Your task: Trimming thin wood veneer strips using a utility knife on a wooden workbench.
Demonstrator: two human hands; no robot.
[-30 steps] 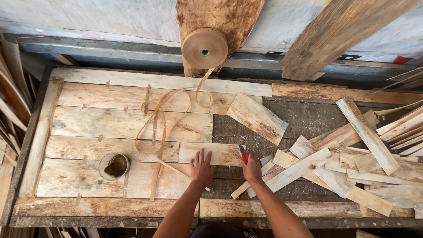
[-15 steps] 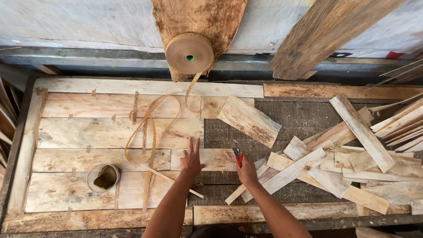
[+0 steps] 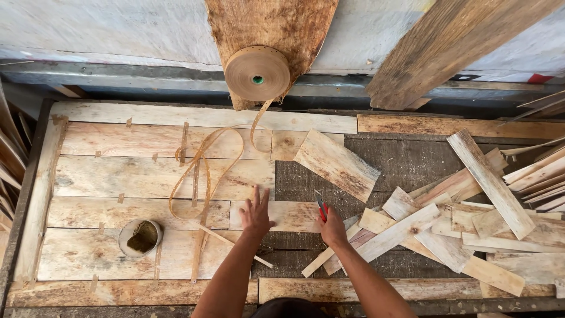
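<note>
Head cam: left hand (image 3: pixel 256 213) spread flat, pinning veneer sheet (image 3: pixel 275 215) on workbench (image 3: pixel 147 176). Right hand (image 3: pixel 331 227) grips red-handled cutter (image 3: pixel 321 207) w/ blades up, poised near sheet's edge.

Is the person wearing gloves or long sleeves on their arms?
No. The left hand and right hand are both bare, with no gloves. The forearms are uncovered too: no sleeves, watch or bracelet show. I cannot make out any rings.
</note>
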